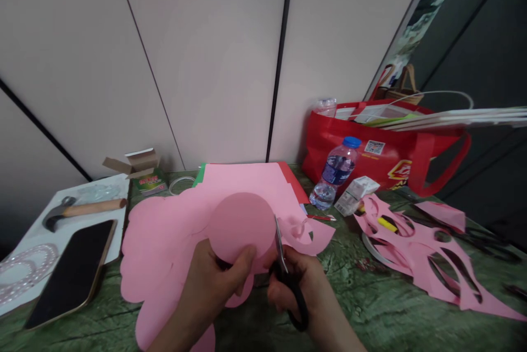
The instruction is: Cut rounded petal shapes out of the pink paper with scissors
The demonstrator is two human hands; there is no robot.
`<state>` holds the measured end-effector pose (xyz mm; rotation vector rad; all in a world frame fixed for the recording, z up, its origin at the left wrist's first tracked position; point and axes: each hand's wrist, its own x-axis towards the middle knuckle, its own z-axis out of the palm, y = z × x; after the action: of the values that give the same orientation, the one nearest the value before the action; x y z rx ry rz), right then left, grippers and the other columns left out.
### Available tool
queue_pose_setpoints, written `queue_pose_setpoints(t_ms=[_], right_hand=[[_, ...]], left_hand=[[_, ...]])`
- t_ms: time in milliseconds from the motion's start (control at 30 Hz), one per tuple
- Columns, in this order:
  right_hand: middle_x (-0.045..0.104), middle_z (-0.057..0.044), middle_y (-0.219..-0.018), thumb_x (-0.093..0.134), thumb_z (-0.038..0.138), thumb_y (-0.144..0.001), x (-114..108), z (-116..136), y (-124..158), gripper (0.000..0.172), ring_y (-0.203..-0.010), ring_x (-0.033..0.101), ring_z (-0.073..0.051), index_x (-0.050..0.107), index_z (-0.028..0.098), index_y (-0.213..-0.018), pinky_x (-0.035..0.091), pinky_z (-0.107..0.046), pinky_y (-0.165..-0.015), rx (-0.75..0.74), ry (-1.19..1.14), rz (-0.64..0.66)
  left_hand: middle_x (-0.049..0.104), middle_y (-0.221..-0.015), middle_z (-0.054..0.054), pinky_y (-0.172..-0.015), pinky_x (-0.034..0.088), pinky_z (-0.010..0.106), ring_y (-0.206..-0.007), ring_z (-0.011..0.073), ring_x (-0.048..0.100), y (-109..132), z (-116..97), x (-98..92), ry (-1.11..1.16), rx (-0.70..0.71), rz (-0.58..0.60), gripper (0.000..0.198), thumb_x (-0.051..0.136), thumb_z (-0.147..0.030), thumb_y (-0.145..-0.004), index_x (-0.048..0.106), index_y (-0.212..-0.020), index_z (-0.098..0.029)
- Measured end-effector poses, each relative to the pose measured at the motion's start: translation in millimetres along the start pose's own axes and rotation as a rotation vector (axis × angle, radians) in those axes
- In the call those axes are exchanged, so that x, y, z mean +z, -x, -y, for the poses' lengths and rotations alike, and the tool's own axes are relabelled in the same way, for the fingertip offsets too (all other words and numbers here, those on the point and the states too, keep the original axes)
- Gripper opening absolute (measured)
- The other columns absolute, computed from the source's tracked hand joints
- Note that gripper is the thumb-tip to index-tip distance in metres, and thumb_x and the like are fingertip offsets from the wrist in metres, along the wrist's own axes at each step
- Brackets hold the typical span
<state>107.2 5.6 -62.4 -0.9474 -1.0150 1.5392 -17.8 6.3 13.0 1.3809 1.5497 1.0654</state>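
My left hand [220, 275] pinches a round pink paper piece [242, 223] at its lower edge, thumb on top. In my right hand [307, 280] are black-handled scissors [285, 272], their blades pointing up along the right edge of the round piece. Whether the blades touch the paper I cannot tell. Beneath both hands lie several pink paper cut-outs with rounded edges [152, 245], overlapping on the green table. A curled pink offcut [315, 235] sits just right of the blades.
Pink paper scraps with holes [453, 272] spread at the right. Behind them stand a water bottle [335, 171], a small white box [356, 194] and a red bag [395, 149]. To the left lie a phone [74, 272], a hammer [82, 209] and an opened green box [150, 179].
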Motion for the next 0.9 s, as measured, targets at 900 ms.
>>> queue_pose_setpoints(t_ms=[900], right_hand=[[0.049,0.009,-0.036,0.072,0.026,-0.057,0,11,-1,0.02,-0.032,0.045,-0.008,0.058,0.016,-0.068,0.032,-0.016,-0.036,-0.017,0.064,-0.214]], left_hand=[[0.059,-0.073,-0.001,-0.06,0.05,0.028,-0.061,0.0101,0.058,-71,73,-17.4,0.692,-0.309,-0.344,0.016,0.045,-0.019,-0.088,0.054,-0.075,-0.014]])
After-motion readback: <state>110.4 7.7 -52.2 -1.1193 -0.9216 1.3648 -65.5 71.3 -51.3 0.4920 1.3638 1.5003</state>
